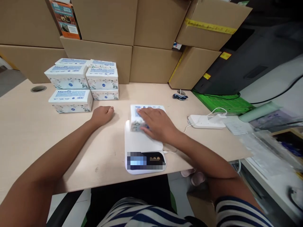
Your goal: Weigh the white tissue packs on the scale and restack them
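Observation:
My right hand [159, 123] grips a soft pack of tissues [134, 118] from above, fingers over its top and thumb at its front side. This white pack with a floral side is over the back part of a white digital scale [144, 140]; whether it touches the plate I cannot tell. The scale's display is lit but pixelated. My left hand [102, 115] rests closed on the table, apart from the scale, with nothing visible in it. Just beyond it stand stacked tissue packs [71, 100], labelled "Manhua" and with the same floral sides.
Cardboard boxes [106, 22] form a wall behind the table [104, 151]. Right of the scale lies a white power strip [207, 121] with a cable. A dark bundled item [180, 96] and a green board [220, 102] are farther back. Clutter fills the right side.

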